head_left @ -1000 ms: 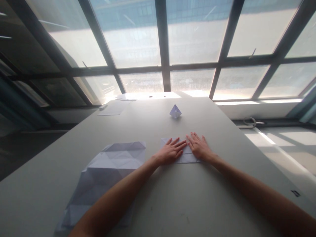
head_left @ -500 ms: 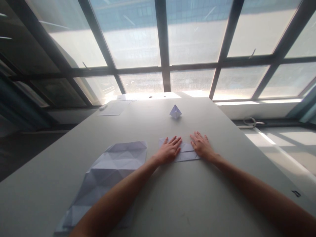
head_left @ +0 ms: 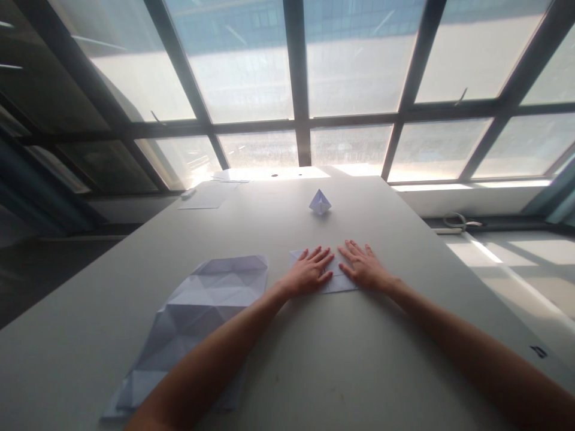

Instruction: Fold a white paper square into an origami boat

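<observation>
Left hand (head_left: 309, 274) and right hand (head_left: 365, 267) lie flat, fingers spread, covering most of the folded paper (head_left: 338, 282) (creases beneath not visible).

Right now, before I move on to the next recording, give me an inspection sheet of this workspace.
Surface: long pale grey table, running up to the windows; matte, faint marks near the front.
Job's things: small folded paper flat on the table, both hands pressing it.
Clutter: large creased sheet to the left; small folded paper boat further back; flat sheets at the far left corner.
Hands: left hand and right hand lie palm down, fingers spread, on the folded paper, fingertips close together.
Cables: looped light cable on the ledge to the right.
Surroundings: tall dark-framed windows, bright glare; no other person seen.
</observation>
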Demonstrator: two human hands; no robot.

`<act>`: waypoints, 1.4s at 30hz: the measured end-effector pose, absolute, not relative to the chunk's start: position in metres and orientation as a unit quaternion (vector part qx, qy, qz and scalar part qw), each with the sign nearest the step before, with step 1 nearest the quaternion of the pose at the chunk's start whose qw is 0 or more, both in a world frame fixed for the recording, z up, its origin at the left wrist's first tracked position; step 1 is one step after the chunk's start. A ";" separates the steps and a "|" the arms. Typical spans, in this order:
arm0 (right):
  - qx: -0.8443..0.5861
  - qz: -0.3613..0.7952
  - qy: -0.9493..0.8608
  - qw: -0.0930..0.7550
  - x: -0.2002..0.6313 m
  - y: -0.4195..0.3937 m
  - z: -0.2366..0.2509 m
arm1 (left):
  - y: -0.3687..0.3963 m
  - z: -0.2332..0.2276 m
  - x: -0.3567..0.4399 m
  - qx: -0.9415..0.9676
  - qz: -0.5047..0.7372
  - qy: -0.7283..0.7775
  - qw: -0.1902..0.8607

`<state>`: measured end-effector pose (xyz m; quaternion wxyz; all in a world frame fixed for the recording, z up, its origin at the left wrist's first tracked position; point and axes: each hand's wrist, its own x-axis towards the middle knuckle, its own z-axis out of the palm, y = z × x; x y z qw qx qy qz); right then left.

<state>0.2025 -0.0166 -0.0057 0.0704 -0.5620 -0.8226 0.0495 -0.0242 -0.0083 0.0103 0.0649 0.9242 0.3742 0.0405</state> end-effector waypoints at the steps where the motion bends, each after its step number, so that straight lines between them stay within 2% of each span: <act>1: -0.563 0.051 -0.822 0.068 0.202 -0.016 -0.006 | -0.007 0.009 -0.024 0.918 0.045 0.389 0.063; 6: -0.562 0.063 -0.823 0.058 0.202 -0.014 -0.004 | -0.001 0.003 -0.026 0.886 0.059 0.456 0.051; 14: -0.555 0.095 -0.826 0.039 0.234 -0.007 0.005 | -0.002 0.001 -0.025 0.882 0.060 0.464 0.049; 16: -0.560 0.084 -0.821 0.068 0.240 -0.005 0.004 | -0.002 0.001 -0.025 0.882 0.062 0.464 0.050; 21: -0.571 0.076 -0.792 0.203 0.231 -0.004 0.002 | -0.003 0.004 -0.024 0.884 0.067 0.458 0.056; 23: -0.539 0.072 -0.810 0.218 0.221 -0.008 0.003 | -0.003 0.005 -0.024 0.887 0.070 0.453 0.058; 27: -0.462 0.075 -0.868 0.166 0.205 -0.019 0.007 | -0.004 0.008 -0.024 0.898 0.068 0.431 0.062; 31: -0.445 0.069 -0.886 0.111 0.200 -0.027 0.008 | -0.007 0.013 -0.024 0.913 0.058 0.399 0.066; 42: -0.593 0.034 -0.800 0.085 0.211 -0.013 -0.007 | -0.004 0.010 -0.024 0.914 0.046 0.396 0.071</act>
